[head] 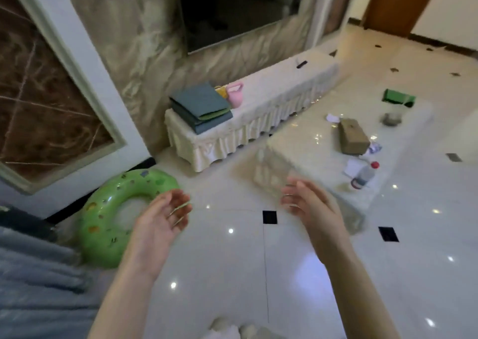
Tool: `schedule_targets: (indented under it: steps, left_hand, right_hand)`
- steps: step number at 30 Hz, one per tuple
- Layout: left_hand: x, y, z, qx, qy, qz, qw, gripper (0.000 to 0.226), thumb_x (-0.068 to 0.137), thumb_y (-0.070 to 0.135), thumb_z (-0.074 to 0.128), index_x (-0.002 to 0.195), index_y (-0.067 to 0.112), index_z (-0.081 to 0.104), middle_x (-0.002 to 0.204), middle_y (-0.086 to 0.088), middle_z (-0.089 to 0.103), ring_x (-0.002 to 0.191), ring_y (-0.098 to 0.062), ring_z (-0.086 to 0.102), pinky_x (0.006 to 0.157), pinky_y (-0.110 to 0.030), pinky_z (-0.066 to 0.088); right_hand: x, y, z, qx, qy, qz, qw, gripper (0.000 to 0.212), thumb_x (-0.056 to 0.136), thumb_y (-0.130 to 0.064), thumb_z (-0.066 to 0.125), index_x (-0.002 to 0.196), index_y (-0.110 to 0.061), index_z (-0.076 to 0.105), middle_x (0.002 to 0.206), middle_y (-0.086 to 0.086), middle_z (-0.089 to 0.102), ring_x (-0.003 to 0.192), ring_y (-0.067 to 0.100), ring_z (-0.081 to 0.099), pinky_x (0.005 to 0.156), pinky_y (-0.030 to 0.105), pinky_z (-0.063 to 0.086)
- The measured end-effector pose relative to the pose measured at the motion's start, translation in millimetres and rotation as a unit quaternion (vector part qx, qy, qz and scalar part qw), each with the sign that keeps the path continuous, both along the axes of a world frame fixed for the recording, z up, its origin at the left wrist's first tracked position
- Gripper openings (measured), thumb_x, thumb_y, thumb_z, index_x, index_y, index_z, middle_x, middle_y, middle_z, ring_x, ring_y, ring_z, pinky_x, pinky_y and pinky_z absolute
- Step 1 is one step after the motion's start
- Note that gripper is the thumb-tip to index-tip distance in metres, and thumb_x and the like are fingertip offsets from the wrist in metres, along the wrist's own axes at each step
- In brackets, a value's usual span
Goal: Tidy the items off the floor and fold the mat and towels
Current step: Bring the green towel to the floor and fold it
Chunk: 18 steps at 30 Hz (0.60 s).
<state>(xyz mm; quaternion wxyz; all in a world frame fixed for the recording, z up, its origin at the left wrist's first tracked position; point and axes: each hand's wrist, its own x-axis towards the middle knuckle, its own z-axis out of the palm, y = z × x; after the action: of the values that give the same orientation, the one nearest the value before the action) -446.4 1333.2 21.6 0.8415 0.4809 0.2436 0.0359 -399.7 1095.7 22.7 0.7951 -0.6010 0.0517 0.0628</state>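
Glossy white floor tiles (232, 274) carry a green swim ring (103, 225), likely light, springy and slick, best gripped around its tube; left hand (161, 222) and right hand (310, 206) hover, fingers loosely spread, empty.

No legible txt anywhere; label on clear plastic bottle w/ red cap (364, 175) at 3 o'clock too blurred.

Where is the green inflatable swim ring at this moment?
In the head view the green inflatable swim ring lies on the white tiled floor at lower left, by the wall, just behind the open left hand.
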Motion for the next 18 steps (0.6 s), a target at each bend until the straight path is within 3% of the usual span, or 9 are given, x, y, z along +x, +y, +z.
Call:
schedule_targets:
  steps: [5,11,18]
  left_hand:
    - [54.7,-26.1,-11.1,0.007,0.019,-0.146,0.989,0.022,0.093,0.017,0.038,0.090,0.013,0.059,0.072,0.003,0.070,0.063,-0.006,0.065,0.058,-0.016,0.051]
    - [89.1,-84.3,-32.6,0.005,0.053,-0.306,0.951,0.024,0.095,0.016,0.037,0.090,0.014,0.060,0.076,0.003,0.069,0.067,-0.007,0.065,0.065,-0.020,0.047]
    - [107.0,-171.4,-38.3,-0.004,0.067,-0.414,0.908,0.022,0.095,0.017,0.040,0.091,0.012,0.061,0.075,0.002,0.068,0.067,-0.009,0.064,0.073,-0.026,0.043]
  right_hand:
    - [-10.7,-26.9,-10.5,-0.019,0.019,-0.120,0.992,0.020,0.096,-0.009,0.046,0.098,-0.009,0.066,0.080,0.004,0.068,0.070,0.014,0.062,0.061,0.019,0.048]
    - [-44.7,-65.5,-24.6,-0.029,0.058,-0.276,0.959,0.020,0.096,-0.008,0.045,0.097,-0.011,0.065,0.078,0.002,0.068,0.069,0.015,0.063,0.061,0.020,0.048]
    - [-79.6,-125.7,-36.0,-0.021,0.075,-0.402,0.912,0.020,0.095,-0.010,0.047,0.097,-0.013,0.066,0.080,0.001,0.069,0.072,0.015,0.064,0.060,0.019,0.049]
